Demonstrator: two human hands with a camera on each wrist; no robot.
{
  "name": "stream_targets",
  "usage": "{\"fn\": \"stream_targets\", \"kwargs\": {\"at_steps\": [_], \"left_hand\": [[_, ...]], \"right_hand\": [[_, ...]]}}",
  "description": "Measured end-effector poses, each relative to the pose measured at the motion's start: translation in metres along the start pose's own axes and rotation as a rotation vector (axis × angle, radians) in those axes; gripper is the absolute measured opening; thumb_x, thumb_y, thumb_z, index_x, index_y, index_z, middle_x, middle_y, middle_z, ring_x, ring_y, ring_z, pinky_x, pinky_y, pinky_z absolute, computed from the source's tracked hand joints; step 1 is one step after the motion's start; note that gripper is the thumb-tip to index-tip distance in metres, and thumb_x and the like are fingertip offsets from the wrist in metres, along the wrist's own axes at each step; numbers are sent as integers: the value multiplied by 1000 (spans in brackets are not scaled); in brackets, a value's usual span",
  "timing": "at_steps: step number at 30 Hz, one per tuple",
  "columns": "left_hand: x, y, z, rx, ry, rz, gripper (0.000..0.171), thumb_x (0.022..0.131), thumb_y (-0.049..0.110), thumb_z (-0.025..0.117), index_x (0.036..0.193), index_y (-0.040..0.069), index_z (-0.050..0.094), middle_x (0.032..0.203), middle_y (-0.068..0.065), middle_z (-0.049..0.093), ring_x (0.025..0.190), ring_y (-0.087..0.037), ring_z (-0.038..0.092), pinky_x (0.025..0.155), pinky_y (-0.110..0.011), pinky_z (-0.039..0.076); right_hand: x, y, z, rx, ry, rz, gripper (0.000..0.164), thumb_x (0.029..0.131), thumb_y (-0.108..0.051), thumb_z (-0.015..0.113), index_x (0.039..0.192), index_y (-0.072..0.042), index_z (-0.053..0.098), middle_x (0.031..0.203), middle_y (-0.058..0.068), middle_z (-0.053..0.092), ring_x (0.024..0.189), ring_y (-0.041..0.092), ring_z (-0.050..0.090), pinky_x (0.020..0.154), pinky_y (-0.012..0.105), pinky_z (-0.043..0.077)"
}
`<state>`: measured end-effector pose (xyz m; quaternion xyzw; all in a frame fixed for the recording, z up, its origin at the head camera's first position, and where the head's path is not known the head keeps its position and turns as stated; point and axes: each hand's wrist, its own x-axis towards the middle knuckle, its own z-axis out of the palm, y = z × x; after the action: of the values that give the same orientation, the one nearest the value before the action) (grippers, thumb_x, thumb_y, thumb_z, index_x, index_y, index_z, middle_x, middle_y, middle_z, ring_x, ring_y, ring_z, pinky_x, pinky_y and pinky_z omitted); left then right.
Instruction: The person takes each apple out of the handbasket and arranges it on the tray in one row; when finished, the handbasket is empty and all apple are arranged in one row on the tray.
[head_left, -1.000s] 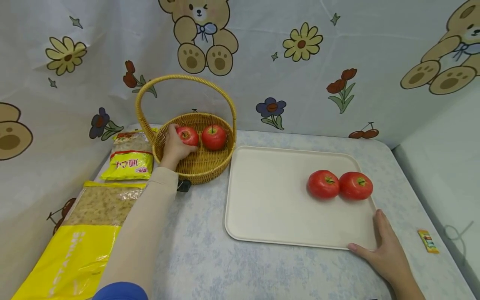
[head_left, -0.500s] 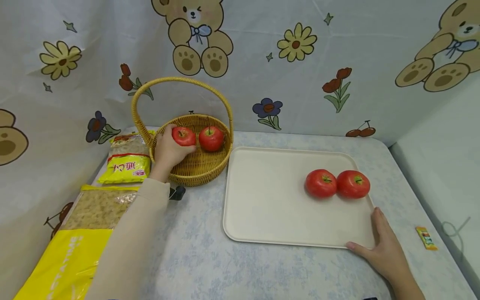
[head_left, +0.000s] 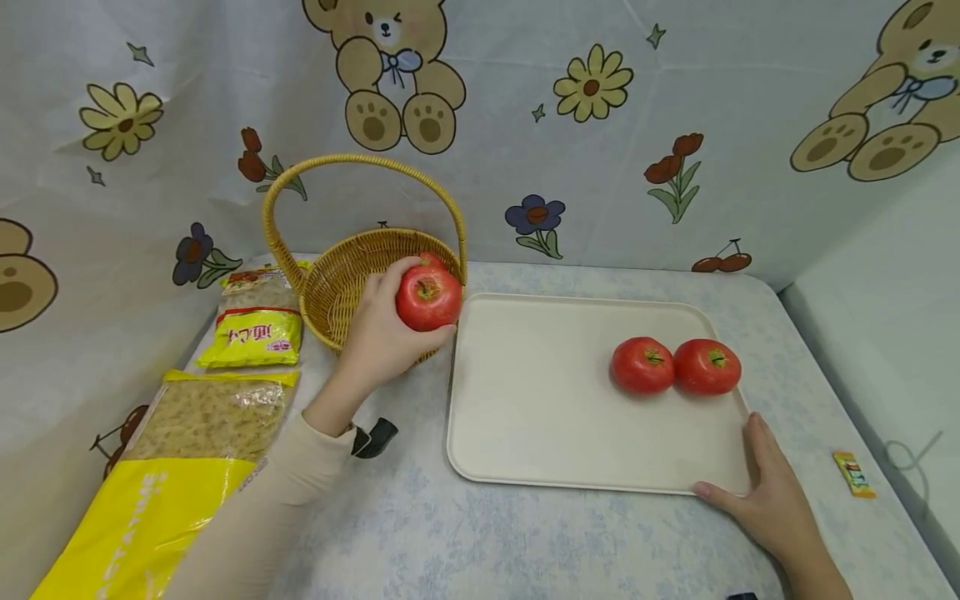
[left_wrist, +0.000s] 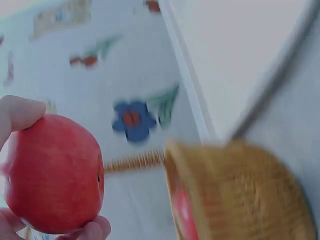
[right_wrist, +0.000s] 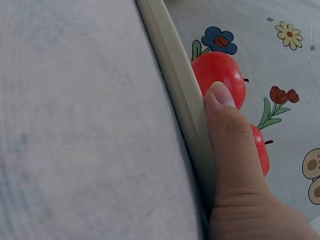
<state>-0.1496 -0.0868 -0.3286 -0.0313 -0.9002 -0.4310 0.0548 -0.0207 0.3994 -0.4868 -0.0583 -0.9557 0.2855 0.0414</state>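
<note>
My left hand (head_left: 382,333) grips a red apple (head_left: 431,302) between thumb and fingers, over the right front of the yellow wicker basket (head_left: 330,287). In the left wrist view the apple (left_wrist: 55,175) sits in the fingers, apart from the basket. Another apple (left_wrist: 185,212) shows inside the basket, mostly hidden behind the held one in the head view. At the front right corner of the beige tray (head_left: 555,400) rests my right hand (head_left: 772,508), thumb (right_wrist: 227,135) lying straight against the rim. Two red apples (head_left: 642,365) lie side by side at the tray's right.
Two yellow-and-clear food bags, a small one (head_left: 255,321) and a large one (head_left: 195,467), lie left of the basket. A small wrapped packet (head_left: 853,475) is on the table right of the tray. A printed cloth with bears hangs behind.
My left hand has lifted an apple from the basket's left side and carried it right and toward me, in front of the other apple. My right hand stays at the tray corner.
</note>
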Motion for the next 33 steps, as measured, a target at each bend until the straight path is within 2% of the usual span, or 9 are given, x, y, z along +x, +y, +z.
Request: {"fn": "stream_targets", "kwargs": {"at_steps": [6,15,24,33], "left_hand": [[-9,20,40,0,-160,25,87,70,42,84,145,29,43,129,-8,48,113,-27,58,87,-48,56],[-6,39,102,54,-328,78,89,69,44,84,147,30,42,121,-7,53,99,-18,60,81,-36,54],[4,46,152,152,-392,100,89,69,46,83,147,28,43,115,-4,53,92,-15,58,74,-30,50],[13,45,180,219,-408,129,88,70,45,82,146,25,43,114,-4,54,93,-15,57,69,-28,49]], "right_hand": [[0,-1,1,5,2,-1,136,68,-40,91,158,-5,-4,165,22,-4,152,44,0,118,64,7],[-1,0,0,16,16,-31,135,67,-37,92,158,-5,-3,165,23,-1,152,44,2,119,63,6],[-2,0,-1,34,28,-59,134,67,-34,92,159,-5,-1,165,24,1,152,45,4,119,63,6],[-1,1,-1,27,20,-47,135,67,-36,92,158,-5,-2,165,24,0,152,45,4,120,63,6]]}}
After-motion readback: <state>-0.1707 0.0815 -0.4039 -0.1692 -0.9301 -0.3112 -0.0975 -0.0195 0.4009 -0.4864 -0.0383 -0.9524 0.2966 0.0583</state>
